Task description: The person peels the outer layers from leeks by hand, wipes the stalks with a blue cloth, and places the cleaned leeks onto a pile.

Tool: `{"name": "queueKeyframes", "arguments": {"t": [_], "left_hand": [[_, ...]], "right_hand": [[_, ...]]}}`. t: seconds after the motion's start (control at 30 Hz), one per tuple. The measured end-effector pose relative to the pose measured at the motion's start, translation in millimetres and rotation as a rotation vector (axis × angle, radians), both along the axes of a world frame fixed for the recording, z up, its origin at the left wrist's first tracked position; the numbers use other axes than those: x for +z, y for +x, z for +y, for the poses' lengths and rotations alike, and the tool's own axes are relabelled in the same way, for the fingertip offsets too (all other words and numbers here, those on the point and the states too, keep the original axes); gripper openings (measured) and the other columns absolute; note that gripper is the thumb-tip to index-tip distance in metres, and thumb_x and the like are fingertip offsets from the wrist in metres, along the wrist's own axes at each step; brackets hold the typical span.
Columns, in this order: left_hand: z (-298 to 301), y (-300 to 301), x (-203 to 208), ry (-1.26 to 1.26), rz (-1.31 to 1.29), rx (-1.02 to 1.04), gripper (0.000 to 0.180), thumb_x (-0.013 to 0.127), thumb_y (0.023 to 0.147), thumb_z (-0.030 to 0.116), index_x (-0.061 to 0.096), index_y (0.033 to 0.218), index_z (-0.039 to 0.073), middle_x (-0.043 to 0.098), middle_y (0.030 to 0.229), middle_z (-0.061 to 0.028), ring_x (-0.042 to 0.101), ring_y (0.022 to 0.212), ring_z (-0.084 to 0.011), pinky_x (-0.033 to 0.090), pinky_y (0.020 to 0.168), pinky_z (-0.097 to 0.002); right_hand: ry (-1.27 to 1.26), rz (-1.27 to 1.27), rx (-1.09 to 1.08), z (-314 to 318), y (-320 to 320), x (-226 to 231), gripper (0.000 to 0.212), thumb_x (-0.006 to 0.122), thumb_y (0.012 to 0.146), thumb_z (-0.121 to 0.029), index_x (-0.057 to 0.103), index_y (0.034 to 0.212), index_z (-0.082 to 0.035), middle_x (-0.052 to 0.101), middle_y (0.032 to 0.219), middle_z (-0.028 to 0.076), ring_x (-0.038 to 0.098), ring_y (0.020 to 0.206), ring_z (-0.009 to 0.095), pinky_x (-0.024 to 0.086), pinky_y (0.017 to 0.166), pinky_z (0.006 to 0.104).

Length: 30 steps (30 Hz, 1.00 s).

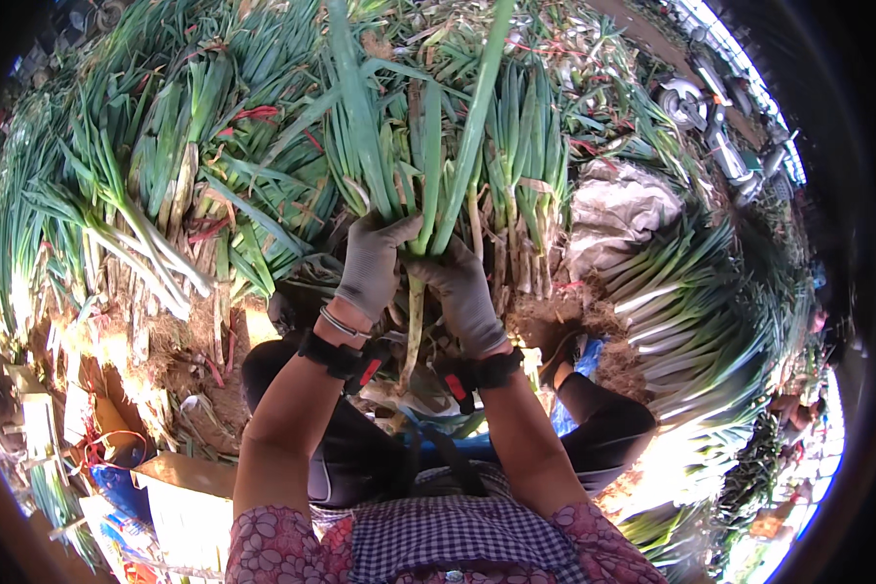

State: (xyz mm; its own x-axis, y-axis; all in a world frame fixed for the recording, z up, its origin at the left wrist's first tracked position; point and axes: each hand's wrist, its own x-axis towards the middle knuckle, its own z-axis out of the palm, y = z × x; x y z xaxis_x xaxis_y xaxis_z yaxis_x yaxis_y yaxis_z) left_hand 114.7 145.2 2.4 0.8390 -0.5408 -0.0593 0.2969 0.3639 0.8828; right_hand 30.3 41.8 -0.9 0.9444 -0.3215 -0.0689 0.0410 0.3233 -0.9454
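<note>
Pinching a green onion (416,316) where its leaves fanned out, the gloved left hand (372,265) and right hand (457,288) had their fingers closed on it; the pale stalk hung in front of the checked apron (428,533), and an uneven sideways pull could have torn the leaves or snapped the stem

Your gloves (368,268) are grey, your wrist straps (333,358) black with red patches. Your apron (448,535) is checked dark and white, your sleeves (273,547) floral pink. Your leek (415,316) shades from green to cream.
</note>
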Motion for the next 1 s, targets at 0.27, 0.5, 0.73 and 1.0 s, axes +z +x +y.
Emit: {"name": "queueKeyframes", "arguments": {"t": [0.27,0.5,0.73,1.0], "left_hand": [[22,37,16,-0.272,0.240,0.266,0.022,0.057,0.093,0.013,0.059,0.104,-0.006,0.065,0.093,-0.0116,0.067,0.085,-0.0234,0.057,0.066,-0.0317],[22,25,16,-0.206,0.213,0.112,0.029,0.056,0.095,0.020,0.057,0.110,-0.005,0.066,0.098,-0.0129,0.068,0.087,-0.0247,0.056,0.067,-0.0250],[16,19,16,-0.345,0.268,0.179,0.028,0.056,0.095,0.021,0.055,0.109,-0.002,0.062,0.094,-0.0113,0.066,0.081,-0.0236,0.056,0.077,-0.0405],[-8,-19,-27,-0.183,0.303,0.034,0.016,0.055,0.094,0.017,0.056,0.101,0.003,0.056,0.078,-0.0039,0.057,0.066,-0.0164,0.049,0.060,-0.0304]], "right_hand": [[-0.255,0.519,0.132,-15,-73,-57,0.015,0.070,0.077,-0.009,0.064,0.088,-0.002,0.064,0.080,0.002,0.062,0.078,0.011,0.049,0.068,0.0279],[-0.775,0.283,-0.023,-27,-61,-25,0.047,0.073,0.076,-0.020,0.055,0.116,-0.005,0.064,0.095,0.017,0.063,0.083,0.030,0.052,0.073,0.0371],[-0.539,0.108,-0.039,16,-33,-46,0.042,0.065,0.090,-0.032,0.056,0.114,0.002,0.062,0.080,0.009,0.058,0.071,0.018,0.047,0.066,0.0295],[0.457,0.319,-0.276,-14,-30,-49,0.022,0.054,0.095,-0.032,0.062,0.094,-0.012,0.036,0.060,-0.009,0.030,0.048,0.004,0.022,0.044,0.0207]]}}
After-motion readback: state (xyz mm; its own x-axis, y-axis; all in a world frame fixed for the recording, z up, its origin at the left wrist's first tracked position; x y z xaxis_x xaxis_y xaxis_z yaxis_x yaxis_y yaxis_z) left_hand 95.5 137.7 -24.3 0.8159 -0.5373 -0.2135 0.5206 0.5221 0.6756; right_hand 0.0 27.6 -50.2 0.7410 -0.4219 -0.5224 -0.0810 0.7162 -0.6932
